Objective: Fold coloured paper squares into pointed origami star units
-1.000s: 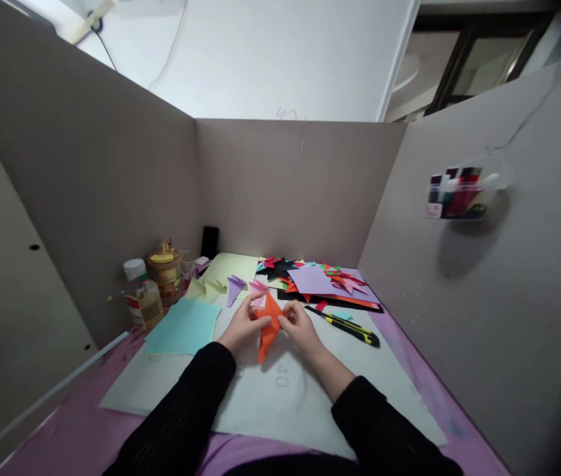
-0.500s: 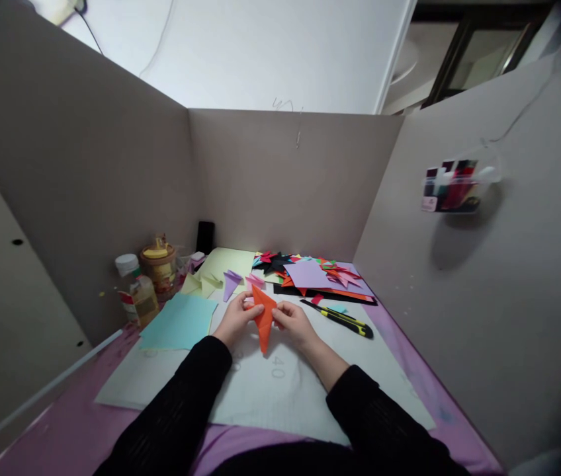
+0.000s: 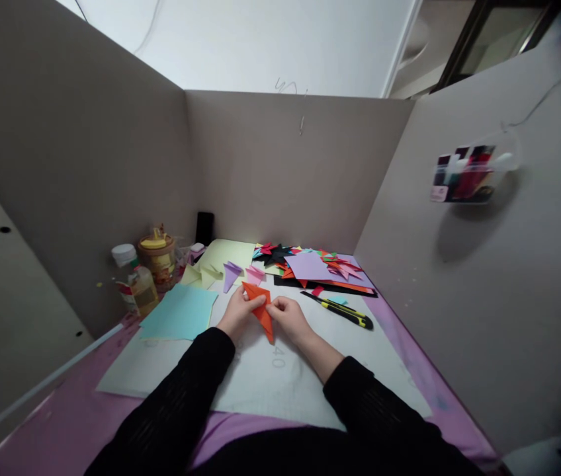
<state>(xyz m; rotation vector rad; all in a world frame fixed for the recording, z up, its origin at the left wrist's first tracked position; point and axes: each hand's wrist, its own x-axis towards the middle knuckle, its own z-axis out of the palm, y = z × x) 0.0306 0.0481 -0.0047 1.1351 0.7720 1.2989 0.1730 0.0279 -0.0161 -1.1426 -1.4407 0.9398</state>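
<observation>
Together, the left hand (image 3: 239, 312) and the right hand (image 3: 288, 317) pinched a folded orange paper piece with pointed ends (image 3: 259, 309) between thumbs and fingertips, holding it just above the pale grey cutting mat (image 3: 280, 387) near the middle of the purple worktop (image 3: 409, 360). Just right of the hands lay a black-and-yellow utility knife (image 3: 343, 311), with a heap of coloured paper sheets and folded pieces (image 3: 313, 266) toward the far edge, while a light blue paper sheet (image 3: 180, 312) and a capped bottle of yellowish liquid (image 3: 132, 282) sat near the worktop's left edge.
</observation>
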